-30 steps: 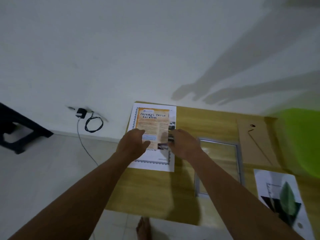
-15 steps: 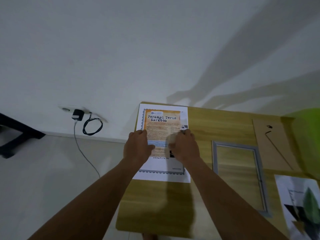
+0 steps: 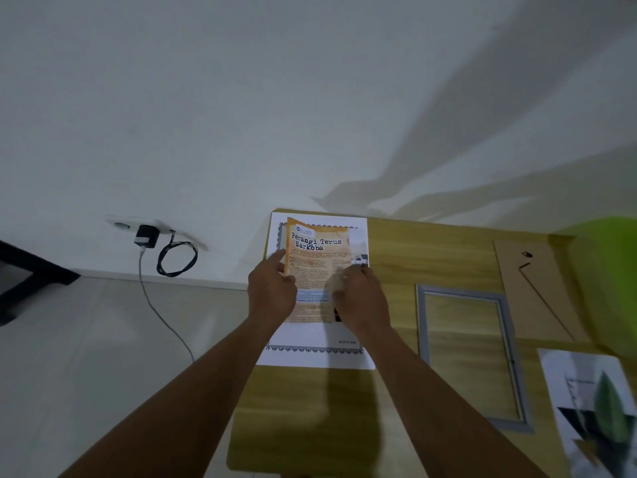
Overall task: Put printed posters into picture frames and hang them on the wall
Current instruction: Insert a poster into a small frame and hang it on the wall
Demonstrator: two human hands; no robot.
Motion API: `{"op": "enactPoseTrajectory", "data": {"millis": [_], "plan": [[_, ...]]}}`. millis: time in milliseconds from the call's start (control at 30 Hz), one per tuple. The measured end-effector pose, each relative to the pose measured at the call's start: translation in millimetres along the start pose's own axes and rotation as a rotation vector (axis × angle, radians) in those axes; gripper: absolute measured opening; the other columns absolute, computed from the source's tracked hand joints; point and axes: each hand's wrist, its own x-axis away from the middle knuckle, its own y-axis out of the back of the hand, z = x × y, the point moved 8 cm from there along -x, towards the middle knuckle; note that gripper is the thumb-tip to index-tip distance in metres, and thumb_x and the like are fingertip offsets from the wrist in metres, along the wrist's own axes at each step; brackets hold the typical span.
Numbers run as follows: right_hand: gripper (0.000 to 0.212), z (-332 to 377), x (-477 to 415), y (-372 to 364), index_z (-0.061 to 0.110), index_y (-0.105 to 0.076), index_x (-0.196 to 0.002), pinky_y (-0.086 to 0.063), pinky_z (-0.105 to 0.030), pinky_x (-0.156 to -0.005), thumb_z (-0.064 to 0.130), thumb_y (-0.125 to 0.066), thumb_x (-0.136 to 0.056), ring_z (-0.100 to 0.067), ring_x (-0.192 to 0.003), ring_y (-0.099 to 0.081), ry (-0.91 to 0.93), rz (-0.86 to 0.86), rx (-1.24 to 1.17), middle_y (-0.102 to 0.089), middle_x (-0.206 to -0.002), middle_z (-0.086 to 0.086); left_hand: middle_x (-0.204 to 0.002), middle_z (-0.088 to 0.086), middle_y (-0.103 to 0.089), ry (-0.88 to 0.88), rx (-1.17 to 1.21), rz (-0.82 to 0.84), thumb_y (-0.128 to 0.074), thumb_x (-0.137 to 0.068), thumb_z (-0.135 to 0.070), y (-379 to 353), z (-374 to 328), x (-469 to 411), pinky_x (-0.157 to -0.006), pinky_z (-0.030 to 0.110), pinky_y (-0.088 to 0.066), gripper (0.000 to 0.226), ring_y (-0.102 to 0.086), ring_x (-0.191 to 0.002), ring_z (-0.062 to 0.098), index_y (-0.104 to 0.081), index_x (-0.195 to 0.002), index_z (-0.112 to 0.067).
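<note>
The wooden table [image 3: 389, 257] stands against the wall. A white sheet [image 3: 310, 357] with a dark border lies at its far left corner. To the right a grey frame [image 3: 422, 326] lies flat. Past it lies a brown board [image 3: 537, 305]. A leaf picture [image 3: 593, 408] lies near the frame's right side.

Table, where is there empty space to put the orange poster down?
Bare table for the orange poster lies at the near edge, below the white sheet and left of the frame. Another bare patch is beyond the frame, between sheet and backing board. The right side is crowded: frame, board, leaf poster.
</note>
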Motion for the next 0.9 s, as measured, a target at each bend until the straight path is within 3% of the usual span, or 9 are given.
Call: {"op": "enactPoseTrajectory", "data": {"millis": [200,333,400,500,600,667,767,833,900], "plan": [[0.039,-7.8,1.1,7.1,0.023,-0.051,-0.119,-0.057,-0.042,-0.080,0.017,-0.060,-0.083,-0.022,-0.105,-0.060,-0.106,-0.030,-0.317,-0.059,-0.117,-0.001,-0.111,0.004,-0.071,0.109,0.296,0.124,-0.063,-0.087,0.000,2.5,3.6,-7.3,-0.078,0.044,-0.060,0.051,-0.070,-0.094,0.026,-0.059,-0.132,-0.023],[0.034,-13.9,3.5,16.6,0.018,-0.052,-0.118,-0.055,-0.030,-0.072,0.007,-0.060,-0.087,-0.020,-0.097,-0.063,-0.146,-0.033,-0.531,-0.063,-0.110,0.000,-0.111,0.006,-0.071,0.131,0.451,0.196,-0.060,-0.088,0.005,5.6,1.1,-5.1,-0.078,0.051,-0.059,0.051,-0.071,-0.095,0.028,-0.058,-0.131,-0.024],[0.036,-17.8,6.3,24.3,0.019,-0.052,-0.122,-0.059,-0.035,-0.073,0.004,-0.060,-0.090,-0.021,-0.096,-0.065,-0.200,-0.040,-0.647,-0.063,-0.104,0.003,-0.109,0.007,-0.072,0.133,0.501,0.224,-0.058,-0.089,0.005,8.4,-5.3,-2.2,-0.080,0.050,-0.059,0.049,-0.072,-0.093,0.027,-0.057,-0.131,-0.022],[0.036,-17.7,11.7,39.9,0.021,-0.054,-0.121,-0.062,-0.044,-0.061,0.000,-0.058,-0.092,-0.021,-0.089,-0.067,-0.260,-0.045,-0.792,-0.060,-0.097,0.008,-0.104,0.006,-0.074,0.121,0.531,0.251,-0.057,-0.091,0.003,14.5,-18.4,3.4,-0.079,0.046,-0.060,0.048,-0.073,-0.089,0.023,-0.057,-0.131,-0.022],[0.039,-16.6,20.7,57.9,0.021,-0.055,-0.125,-0.062,-0.045,-0.062,0.001,-0.059,-0.092,-0.021,-0.091,-0.067,-0.235,-0.078,-0.766,-0.061,-0.100,0.005,-0.104,0.006,-0.073,0.122,0.546,0.276,-0.058,-0.090,0.004,18.8,-29.8,11.5,-0.077,0.048,-0.060,0.049,-0.073,-0.088,0.025,-0.056,-0.130,-0.025],[0.038,-12.5,29.9,68.8,0.022,-0.054,-0.127,-0.061,-0.043,-0.075,0.006,-0.059,-0.094,-0.021,-0.100,-0.063,-0.156,-0.108,-0.660,-0.060,-0.106,0.005,-0.105,0.006,-0.073,0.115,0.559,0.281,-0.058,-0.089,0.006,21.7,-36.3,17.3,-0.076,0.048,-0.060,0.049,-0.073,-0.089,0.025,-0.057,-0.125,-0.028],[0.047,7.9,53.9,87.1,0.016,-0.047,-0.140,-0.043,-0.029,-0.097,0.033,-0.056,-0.097,-0.020,-0.121,-0.052,0.119,-0.173,-0.297,-0.056,-0.131,-0.002,-0.106,0.006,-0.073,0.090,0.556,0.251,-0.058,-0.087,0.006,26.4,-50.1,25.2,-0.074,0.043,-0.061,0.047,-0.073,-0.088,0.024,-0.059,-0.119,-0.028],[0.061,24.5,74.6,88.1,0.015,-0.047,-0.140,-0.041,-0.034,-0.101,0.052,-0.056,-0.093,-0.020,-0.126,-0.047,0.292,-0.119,-0.170,-0.054,-0.137,-0.002,-0.106,0.006,-0.073,0.080,0.535,0.229,-0.059,-0.085,0.005,26.5,-60.3,29.2,-0.076,0.045,-0.061,0.045,-0.073,-0.088,0.025,-0.062,-0.116,-0.027],[0.064,33.0,92.4,85.2,0.017,-0.049,-0.138,-0.045,-0.037,-0.098,0.057,-0.059,-0.089,-0.020,-0.124,-0.049,0.424,-0.111,0.007,-0.057,-0.134,-0.001,-0.106,0.004,-0.073,0.073,0.518,0.228,-0.060,-0.084,0.004,24.2,-74.1,37.4,-0.074,0.042,-0.061,0.044,-0.073,-0.087,0.022,-0.063,-0.116,-0.027]]}}
